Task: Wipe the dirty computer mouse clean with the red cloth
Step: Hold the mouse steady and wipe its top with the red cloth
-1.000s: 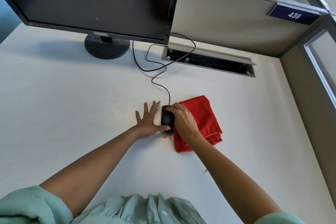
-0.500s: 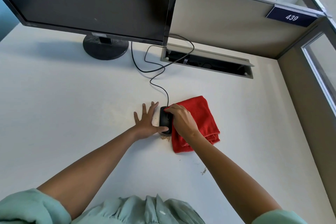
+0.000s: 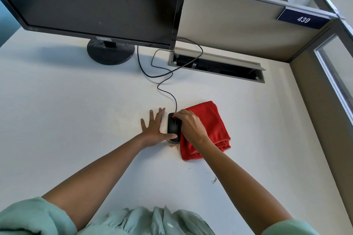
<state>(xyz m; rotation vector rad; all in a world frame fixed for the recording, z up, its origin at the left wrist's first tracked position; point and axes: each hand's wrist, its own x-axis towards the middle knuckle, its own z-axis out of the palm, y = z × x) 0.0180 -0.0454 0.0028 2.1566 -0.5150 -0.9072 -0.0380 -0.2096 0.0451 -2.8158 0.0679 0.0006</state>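
So the mouse (image 3: 173,127) sits dead centre on the desk (image 3: 76,110), long axis running away from the person with the cord (image 3: 162,82) snaking off its far end toward the monitor (image 3: 95,2). It's pinned between both hands: the left hand (image 3: 154,129) lies flat and spread on the desk just left of it, thumb pressed across the near end, while the right hand (image 3: 191,127) is curled down on a bunched bit of cloth (image 3: 214,126) against the mouse's right flank, fingertips up at the far end. The right hand is the closer one for wiping, I'd say, since the cloth lies to that side. The mouse is smooth black plastic, low and rounded; the cloth is red, folded, nappy like microfibre. There are brownish crumbs (image 3: 173,146) on the desk right at the near end.
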